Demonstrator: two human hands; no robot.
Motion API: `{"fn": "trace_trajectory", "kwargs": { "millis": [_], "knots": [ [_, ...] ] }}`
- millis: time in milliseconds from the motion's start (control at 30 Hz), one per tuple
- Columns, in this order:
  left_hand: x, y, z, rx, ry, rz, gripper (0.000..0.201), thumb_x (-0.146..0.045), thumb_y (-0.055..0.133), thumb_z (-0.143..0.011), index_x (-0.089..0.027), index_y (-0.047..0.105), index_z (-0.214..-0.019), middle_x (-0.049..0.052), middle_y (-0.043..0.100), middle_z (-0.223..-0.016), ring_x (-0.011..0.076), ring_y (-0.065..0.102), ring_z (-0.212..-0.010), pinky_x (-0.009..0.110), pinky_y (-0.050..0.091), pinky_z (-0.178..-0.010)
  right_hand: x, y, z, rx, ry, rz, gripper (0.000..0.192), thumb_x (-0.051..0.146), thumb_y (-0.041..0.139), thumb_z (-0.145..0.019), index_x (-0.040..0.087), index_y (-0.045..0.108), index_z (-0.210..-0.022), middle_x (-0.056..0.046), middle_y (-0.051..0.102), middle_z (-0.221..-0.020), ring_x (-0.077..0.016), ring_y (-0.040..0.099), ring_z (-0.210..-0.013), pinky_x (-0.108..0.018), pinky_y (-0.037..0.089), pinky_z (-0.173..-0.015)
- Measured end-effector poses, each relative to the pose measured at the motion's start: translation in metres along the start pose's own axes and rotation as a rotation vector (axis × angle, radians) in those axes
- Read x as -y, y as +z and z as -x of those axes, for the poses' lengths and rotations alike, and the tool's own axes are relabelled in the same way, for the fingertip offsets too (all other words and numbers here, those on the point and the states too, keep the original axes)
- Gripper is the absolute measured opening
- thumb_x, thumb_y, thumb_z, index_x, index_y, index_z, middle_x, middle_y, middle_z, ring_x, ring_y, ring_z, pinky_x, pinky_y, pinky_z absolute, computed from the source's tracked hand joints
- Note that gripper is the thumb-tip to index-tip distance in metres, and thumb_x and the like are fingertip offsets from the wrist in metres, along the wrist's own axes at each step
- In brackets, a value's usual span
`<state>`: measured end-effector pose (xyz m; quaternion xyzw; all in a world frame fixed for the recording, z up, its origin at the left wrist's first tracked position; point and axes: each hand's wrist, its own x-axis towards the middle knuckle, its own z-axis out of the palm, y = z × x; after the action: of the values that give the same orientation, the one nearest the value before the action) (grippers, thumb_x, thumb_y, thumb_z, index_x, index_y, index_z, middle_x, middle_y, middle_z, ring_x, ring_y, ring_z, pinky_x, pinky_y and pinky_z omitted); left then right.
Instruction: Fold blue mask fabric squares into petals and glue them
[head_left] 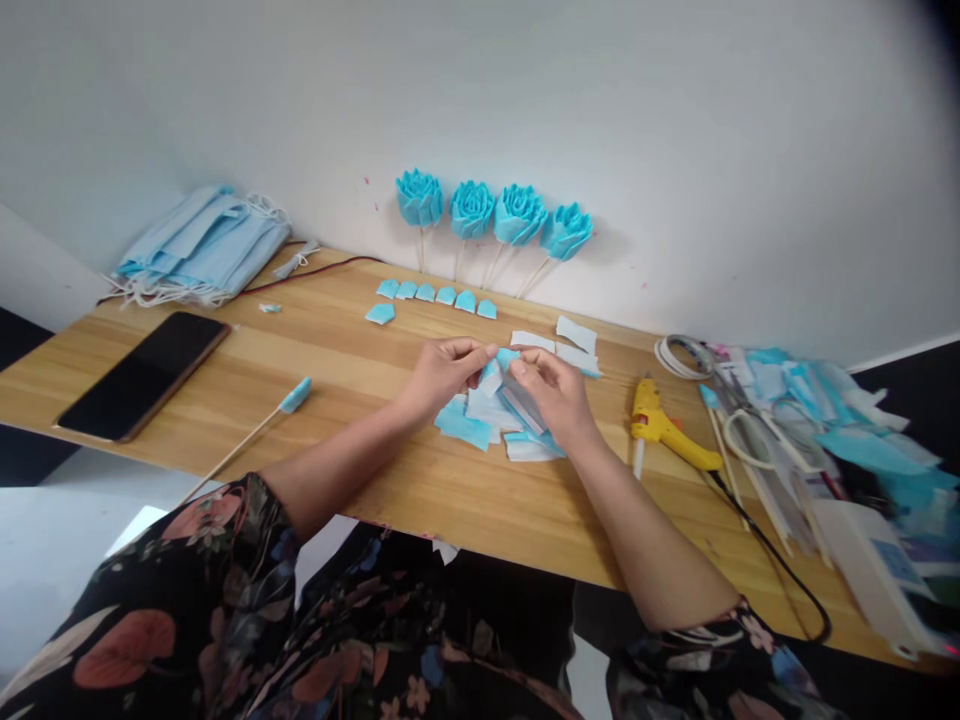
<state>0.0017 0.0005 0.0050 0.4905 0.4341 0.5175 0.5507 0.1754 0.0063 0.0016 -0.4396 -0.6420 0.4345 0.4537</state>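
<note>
A yellow hot glue gun (655,425) lies on the wooden tabletop (337,350), its black cord (784,570) curving off toward the near edge and a pale glue stick (638,460) showing beside its body. To the left of the glue gun, the left hand (448,378) and the right hand (553,388) meet close together, each with thumb and fingers pinched on a small blue fabric piece (508,356) between them, raised over the table. Below the hands, left of the glue gun, lies a loose group of blue and white cut pieces (463,424). Nearer the wall, to the glue gun's upper left, are white strips (576,334). Farther that way, a row of six blue petal pieces (445,296) runs along the table with a single petal piece (380,314) just in front, and four blue fabric roses (472,208) on thin sticks lean against the wall (300,120). Well left of the glue gun are a stick with a blue-wrapped tip (295,395), a black phone (146,375) and a stack of blue face masks (202,245). To its right are scissors (748,438) and a heap of scraps (855,400); a roll of tape (684,356) sits just behind it.
</note>
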Motion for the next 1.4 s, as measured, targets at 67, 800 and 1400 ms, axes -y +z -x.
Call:
{"fn": "trace_trajectory", "kwargs": {
  "millis": [67, 800, 1400],
  "knots": [
    [0.002, 0.0, -0.001, -0.001, 0.009, -0.009, 0.038, -0.049, 0.072, -0.075, -0.015, 0.061, -0.062, -0.004, 0.048, -0.05, 0.0058, 0.04, -0.048, 0.022, 0.03, -0.048, -0.002, 0.0, 0.0, -0.004, 0.025, -0.042, 0.028, 0.048, 0.071, -0.08, 0.022, 0.063, -0.076, -0.002, 0.07, -0.096, -0.0158, 0.061, -0.082, -0.029, 0.049, -0.075],
    [-0.003, 0.004, 0.001, 0.004, -0.03, 0.043, 0.017, -0.03, 0.071, -0.076, -0.014, 0.067, -0.072, -0.004, 0.055, -0.057, 0.0048, 0.043, -0.048, 0.019, 0.033, -0.047, -0.002, -0.004, -0.003, -0.122, 0.038, -0.176, 0.043, 0.058, 0.064, -0.084, 0.027, 0.062, -0.114, -0.004, 0.073, -0.1, -0.0196, 0.068, -0.092, -0.036, 0.056, -0.083],
    [-0.001, 0.003, 0.002, 0.075, -0.018, -0.06, 0.019, -0.034, 0.073, -0.077, -0.015, 0.071, -0.077, -0.003, 0.055, -0.053, 0.0056, 0.043, -0.048, 0.021, 0.033, -0.046, -0.004, -0.002, -0.001, -0.072, 0.062, -0.031, 0.023, 0.044, 0.072, -0.079, 0.021, 0.072, -0.076, 0.002, 0.066, -0.068, -0.0127, 0.055, -0.062, -0.026, 0.045, -0.06]
  ]
}}
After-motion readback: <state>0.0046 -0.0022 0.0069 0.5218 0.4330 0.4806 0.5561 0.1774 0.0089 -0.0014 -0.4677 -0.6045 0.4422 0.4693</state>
